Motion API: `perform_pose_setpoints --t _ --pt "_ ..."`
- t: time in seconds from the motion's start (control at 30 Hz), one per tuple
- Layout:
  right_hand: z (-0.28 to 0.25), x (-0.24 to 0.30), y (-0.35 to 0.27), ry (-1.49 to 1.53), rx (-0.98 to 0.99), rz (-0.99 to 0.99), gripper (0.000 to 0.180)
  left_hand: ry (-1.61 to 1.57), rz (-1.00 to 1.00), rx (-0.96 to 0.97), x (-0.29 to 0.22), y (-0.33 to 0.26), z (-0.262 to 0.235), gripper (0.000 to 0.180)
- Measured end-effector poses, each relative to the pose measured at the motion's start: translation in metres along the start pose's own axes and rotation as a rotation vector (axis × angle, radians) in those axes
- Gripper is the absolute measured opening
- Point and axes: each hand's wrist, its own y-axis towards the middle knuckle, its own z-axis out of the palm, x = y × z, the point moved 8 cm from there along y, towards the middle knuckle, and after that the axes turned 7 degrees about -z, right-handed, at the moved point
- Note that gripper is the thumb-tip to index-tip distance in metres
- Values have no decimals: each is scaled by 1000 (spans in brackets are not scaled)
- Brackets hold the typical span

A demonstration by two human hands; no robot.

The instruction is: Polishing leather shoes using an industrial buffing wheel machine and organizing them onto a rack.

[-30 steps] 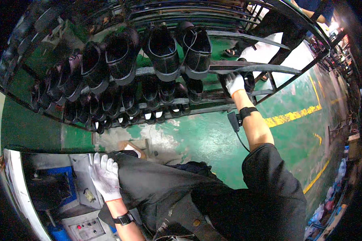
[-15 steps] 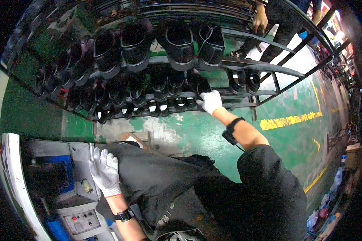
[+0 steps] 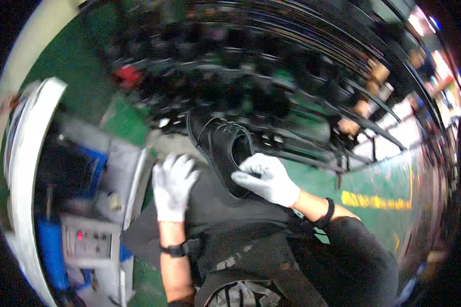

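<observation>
1. my right hand (image 3: 268, 179), in a white glove, was closed on a black shoe (image 3: 217, 158), gripping it at the heel end beside the opening; i could not tell how far any finger reached inside.
2. the shoe was in front of me, above my dark clothing (image 3: 241, 220), tilted, with its toe toward the upper left and its heel toward me. its laces (image 3: 229, 127) ran across the front of the opening.
3. my left hand (image 3: 175, 187), gloved in white too, held nothing: its fingers were spread, just left of the shoe and apart from it. whether the palm touched the cloth below, i could not tell.
4. i had a dark strap on each wrist.
5. beyond the shoe stood a dark metal rack (image 3: 379, 133) with rows of dark shoes, badly blurred.
6. a co-worker's hand (image 3: 349, 126) showed at the right part of that rack; what it touched was too blurred to tell.
7. to my left was a grey machine (image 3: 122, 171) with a control panel (image 3: 89, 250) bearing a red button (image 3: 80, 235), and a blue cylinder (image 3: 53, 250) beside the panel.
8. on my right, a yellow line (image 3: 374, 200) crossed the green floor (image 3: 312, 179).
</observation>
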Motion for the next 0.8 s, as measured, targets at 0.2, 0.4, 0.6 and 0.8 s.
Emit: perform_pose_setpoints --t 0.2,0.4,0.6,0.8 --pt "144 72 59 -14 532 -460 31 -113 282 -163 -79 -29 -47 70" --pt "290 5 92 403 699 314 40 -127 453 -295 -135 -66 -121 85" --pt "397 9 124 1353 341 930 34 -13 632 -429 -189 -64 -218 85" --pt "429 -45 189 855 239 492 28 18 779 -518 -245 -35 -272 78"
